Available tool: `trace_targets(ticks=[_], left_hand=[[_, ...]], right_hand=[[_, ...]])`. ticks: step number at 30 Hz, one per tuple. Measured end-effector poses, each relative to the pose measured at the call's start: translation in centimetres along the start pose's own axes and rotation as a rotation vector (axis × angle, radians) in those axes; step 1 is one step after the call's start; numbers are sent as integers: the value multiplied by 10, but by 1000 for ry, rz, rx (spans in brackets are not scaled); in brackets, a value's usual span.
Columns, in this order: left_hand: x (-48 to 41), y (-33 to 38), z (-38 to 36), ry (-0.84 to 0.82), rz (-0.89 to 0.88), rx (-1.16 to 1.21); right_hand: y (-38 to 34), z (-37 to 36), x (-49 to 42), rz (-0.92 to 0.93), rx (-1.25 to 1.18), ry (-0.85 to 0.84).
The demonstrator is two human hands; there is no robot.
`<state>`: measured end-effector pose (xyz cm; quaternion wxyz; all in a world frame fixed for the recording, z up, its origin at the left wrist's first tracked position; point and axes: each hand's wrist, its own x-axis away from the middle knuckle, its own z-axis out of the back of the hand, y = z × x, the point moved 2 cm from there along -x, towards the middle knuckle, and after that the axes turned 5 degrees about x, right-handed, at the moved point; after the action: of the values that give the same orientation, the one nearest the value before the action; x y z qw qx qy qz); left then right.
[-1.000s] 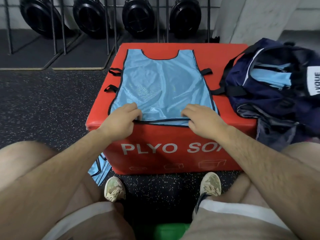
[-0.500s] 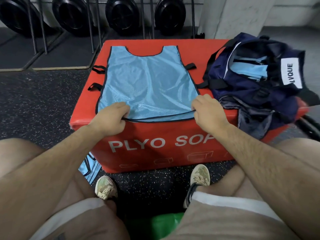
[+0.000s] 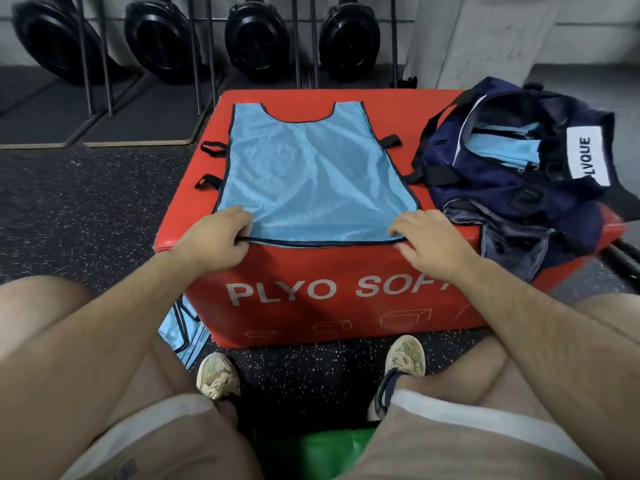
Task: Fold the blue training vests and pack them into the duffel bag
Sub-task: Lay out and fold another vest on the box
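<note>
Vest (image 3: pixel 311 174) flat on red box (image 3: pixel 311 320) marked "PLYO SOFT". Left hand (image 3: pixel 214 237) and right hand (image 3: pixel 433 242) pinch its near hem. Bag (image 3: pixel 502 199) on box's right end, tagged "LVQUE".

To me the blue vest (image 3: pixel 311 174) looks like shiny fine-mesh cloth atop the plyo box (image 3: pixel 346 271), whose red skin looks smooth and faintly glossy. Also on the box, the duffel bag (image 3: pixel 502 202) is matt woven fabric. The floor (image 3: pixel 86 202) around it is rough and speckled.

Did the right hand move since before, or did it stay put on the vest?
Yes. The right hand slid right along the red box, toward the vest's near right corner.
</note>
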<state>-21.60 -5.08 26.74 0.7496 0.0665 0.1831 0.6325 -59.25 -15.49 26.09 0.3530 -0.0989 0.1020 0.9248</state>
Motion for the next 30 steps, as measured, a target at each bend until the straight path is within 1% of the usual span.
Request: trace_targets(ticks=[2, 5, 10, 15, 18, 21, 23, 26, 28, 30], left_hand=[[3, -3, 3, 36, 12, 52], [5, -6, 8, 108, 70, 158], [6, -1, 13, 170, 281, 339], [-1, -6, 17, 226, 388, 471], [-4, -8, 28, 307, 411, 514], [-7, -12, 42, 390, 412, 508], [-10, -13, 55, 423, 415, 495], [-17, -15, 75, 454, 419, 540], [-21, -14, 89, 483, 415, 575], [-24, -11, 101, 508, 397, 596]], right_hand=[[1, 3, -2, -28, 21, 38], [0, 0, -3, -89, 41, 22], [0, -3, -8, -130, -74, 67], [8, 2, -13, -242, -191, 122], [15, 10, -16, -298, -278, 172], [23, 23, -22, -356, -339, 205], [26, 34, -30, -388, -383, 219], [27, 55, -43, -440, -498, 234], [25, 69, -52, -437, -497, 207], [25, 84, -60, -425, -489, 216]])
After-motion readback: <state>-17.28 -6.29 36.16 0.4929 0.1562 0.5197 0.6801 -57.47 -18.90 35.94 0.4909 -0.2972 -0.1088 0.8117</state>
